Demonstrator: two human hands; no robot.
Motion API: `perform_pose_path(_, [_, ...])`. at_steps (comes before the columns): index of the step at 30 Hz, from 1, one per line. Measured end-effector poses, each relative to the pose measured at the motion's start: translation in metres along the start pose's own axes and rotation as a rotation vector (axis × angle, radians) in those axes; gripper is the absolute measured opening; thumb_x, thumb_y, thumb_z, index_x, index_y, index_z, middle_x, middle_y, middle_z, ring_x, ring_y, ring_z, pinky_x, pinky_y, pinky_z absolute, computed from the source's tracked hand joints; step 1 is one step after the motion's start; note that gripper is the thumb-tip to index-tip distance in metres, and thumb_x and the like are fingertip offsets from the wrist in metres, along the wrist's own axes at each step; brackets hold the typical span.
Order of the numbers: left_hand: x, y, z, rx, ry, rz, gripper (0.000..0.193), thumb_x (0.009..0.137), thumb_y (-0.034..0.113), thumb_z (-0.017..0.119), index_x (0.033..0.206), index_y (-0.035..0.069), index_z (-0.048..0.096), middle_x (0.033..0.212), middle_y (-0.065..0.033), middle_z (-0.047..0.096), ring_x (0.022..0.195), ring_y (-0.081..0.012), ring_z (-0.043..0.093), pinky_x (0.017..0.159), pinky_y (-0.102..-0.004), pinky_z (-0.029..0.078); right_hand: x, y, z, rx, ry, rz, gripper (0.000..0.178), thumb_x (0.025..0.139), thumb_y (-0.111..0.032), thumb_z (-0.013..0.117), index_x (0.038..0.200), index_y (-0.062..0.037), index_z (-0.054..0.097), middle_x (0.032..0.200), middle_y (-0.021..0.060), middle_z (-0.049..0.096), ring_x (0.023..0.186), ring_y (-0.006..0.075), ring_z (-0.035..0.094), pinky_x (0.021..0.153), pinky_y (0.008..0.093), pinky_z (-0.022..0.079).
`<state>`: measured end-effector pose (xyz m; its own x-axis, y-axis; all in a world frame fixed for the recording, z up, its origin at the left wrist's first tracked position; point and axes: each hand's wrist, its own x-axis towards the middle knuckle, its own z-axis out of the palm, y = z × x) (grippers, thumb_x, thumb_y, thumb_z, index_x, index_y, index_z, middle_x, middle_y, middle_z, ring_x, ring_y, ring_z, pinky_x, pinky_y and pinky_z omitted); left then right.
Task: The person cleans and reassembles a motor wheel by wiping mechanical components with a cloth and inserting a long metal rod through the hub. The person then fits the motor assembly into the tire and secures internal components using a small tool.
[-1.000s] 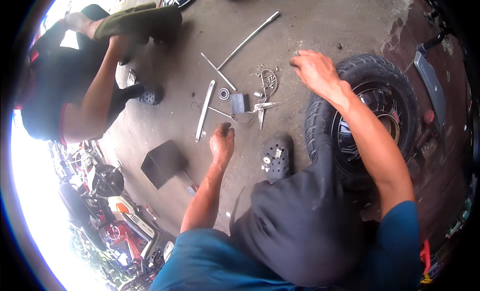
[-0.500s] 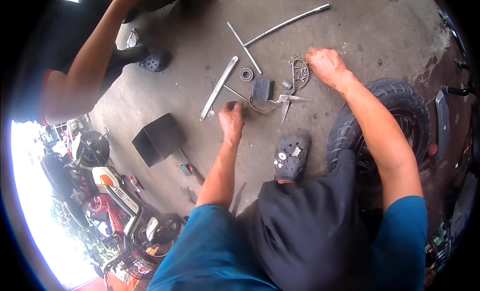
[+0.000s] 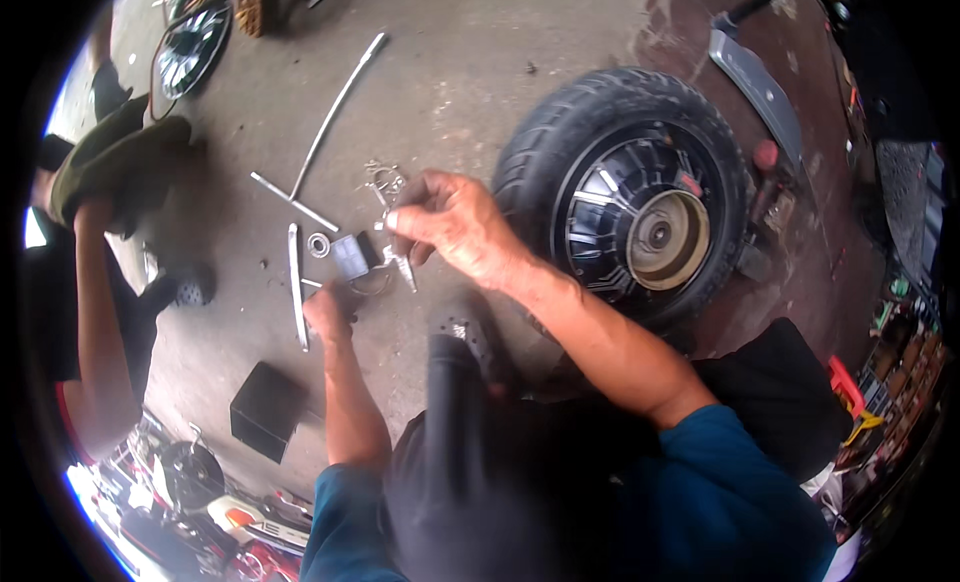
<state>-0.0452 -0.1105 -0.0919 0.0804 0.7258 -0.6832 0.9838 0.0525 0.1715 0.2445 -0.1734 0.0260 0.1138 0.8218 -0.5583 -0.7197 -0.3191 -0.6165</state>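
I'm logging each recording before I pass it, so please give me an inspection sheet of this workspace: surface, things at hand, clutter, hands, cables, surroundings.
Surface: grey floor, scuffed, dark red toward the right.
Things at hand: scissors, blue-grey block, metal ring, flat bar.
Clutter: T-handled wrench, small metal pieces, black box.
Hands: right hand above the floor near the scissors, fingers curled, contents unclear; left hand blurred beside the flat bar, grip unclear.
Cables: what looks like a thin reddish cord, upper left.
Surroundings: wheel with tyre at right; another person at left; motorbikes lower left.
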Motion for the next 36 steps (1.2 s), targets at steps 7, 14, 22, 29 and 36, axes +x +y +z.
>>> perform_pose_path(7, [-0.023,-0.037,0.007,-0.439,-0.041,-0.147,0.021,0.086,0.014,0.058,0.072,-0.001,0.063,0.069,-0.0099,0.066,0.054,-0.0181,0.062,0.045,-0.0295,0.048,-0.047,-0.005,-0.037,0.179,-0.061,-0.013,0.022,0.089,-0.011,0.065,0.108,-0.0018,0.062,0.086,0.0055,0.067,0.073,0.0115,0.063,0.063,0.0264,0.054])
perform_pose_path(14, [-0.11,0.014,-0.032,-0.871,-0.138,-0.254,0.011,0.085,0.01,0.058,0.084,0.0,0.061,0.077,-0.0104,0.064,0.068,-0.0201,0.061,0.059,-0.0325,0.048,-0.082,-0.015,-0.062,0.094,-0.007,-0.085,0.016,0.093,-0.012,0.06,0.106,-0.0025,0.062,0.087,0.0039,0.066,0.075,0.011,0.063,0.066,0.0253,0.054])
perform_pose_path(22, [-0.179,0.086,-0.063,-1.111,-0.268,-0.308,0.015,0.084,0.007,0.057,0.098,0.001,0.059,0.085,-0.0109,0.063,0.083,-0.0224,0.061,0.076,-0.036,0.049,-0.103,-0.029,-0.087,-0.025,0.107,-0.216,0.021,0.091,-0.011,0.063,0.11,-0.0004,0.062,0.085,0.0054,0.066,0.075,0.0132,0.064,0.066,0.0258,0.052])
perform_pose_path(29, [-0.195,0.117,-0.054,-1.284,-0.268,0.099,0.017,0.079,0.005,0.054,0.096,0.003,0.056,0.082,-0.0102,0.055,0.079,-0.0232,0.052,0.077,-0.0332,0.043,-0.105,-0.018,-0.08,-0.12,0.095,-0.157,0.015,0.088,-0.013,0.067,0.1,-0.0036,0.064,0.08,-0.0008,0.064,0.069,0.0078,0.06,0.063,0.022,0.048])
perform_pose_path(36, [-0.161,0.171,-0.066,-1.349,-0.444,0.297,0.018,0.083,0.014,0.055,0.098,0.003,0.054,0.077,-0.0042,0.05,0.071,-0.0176,0.048,0.072,-0.0334,0.042,-0.101,-0.023,-0.076,-0.283,0.095,-0.269,0.017,0.088,-0.01,0.067,0.101,-0.0007,0.064,0.082,0.0008,0.063,0.071,0.0078,0.06,0.064,0.0221,0.049])
